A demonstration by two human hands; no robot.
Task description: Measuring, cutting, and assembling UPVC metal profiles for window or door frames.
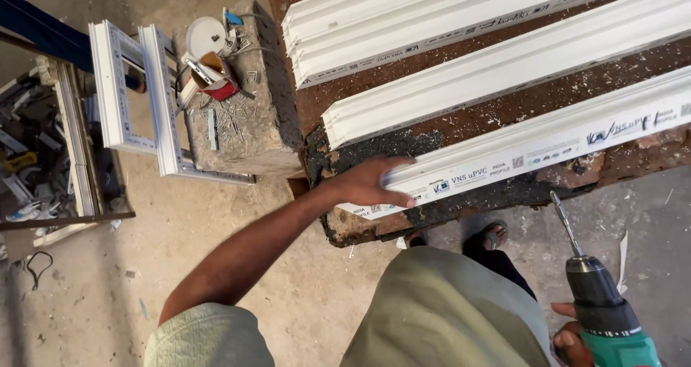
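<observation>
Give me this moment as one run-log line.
left hand: resting on end of nearest white profile | right hand: gripping green cordless drill, bit up, clear of profile | worktable: three profiles

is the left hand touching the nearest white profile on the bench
Touching. The head view shows the left hand laid flat over the end of the nearest white profile, fingers on its top face.

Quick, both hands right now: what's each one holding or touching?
Left hand: open, laid flat on the end of the nearest white plastic profile; not gripping it.
Right hand: closed around the green cordless drill, bit pointing up.
</observation>
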